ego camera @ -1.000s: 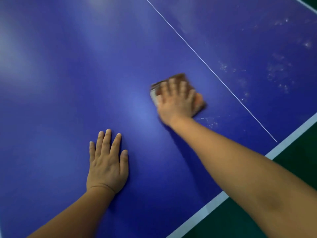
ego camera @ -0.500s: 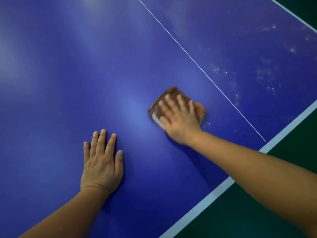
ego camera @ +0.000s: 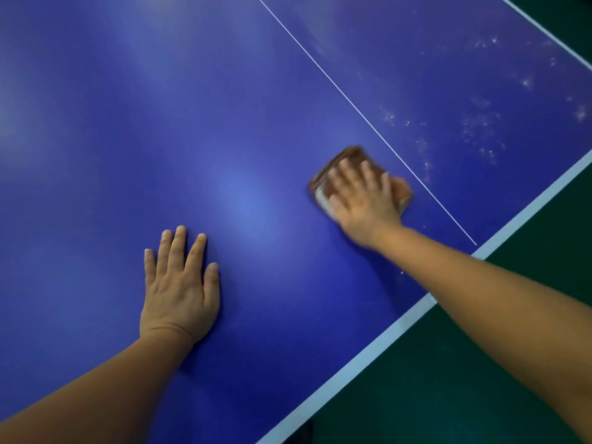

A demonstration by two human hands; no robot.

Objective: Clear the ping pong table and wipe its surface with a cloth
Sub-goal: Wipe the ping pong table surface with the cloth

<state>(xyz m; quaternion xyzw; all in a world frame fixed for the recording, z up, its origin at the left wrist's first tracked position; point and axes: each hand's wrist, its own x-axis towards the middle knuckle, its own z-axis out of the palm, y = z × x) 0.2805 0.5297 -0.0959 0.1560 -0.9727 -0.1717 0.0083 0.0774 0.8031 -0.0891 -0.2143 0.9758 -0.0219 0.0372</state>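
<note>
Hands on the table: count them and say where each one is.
2. The left hand lies flat on the blue table; the right hand presses the brown cloth near the thin white line.

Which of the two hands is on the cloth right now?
The right hand, pressing the folded brown cloth flat beside the thin white centre line. The left hand lies bare on the blue ping pong table, nothing under it.

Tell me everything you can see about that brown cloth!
The cloth is brown and folded into a small pad, with a paler layer at its near-left edge. It lies flat on the blue table, just left of the thin white line. The right hand presses on it with spread fingers. It looks blurred.
</note>
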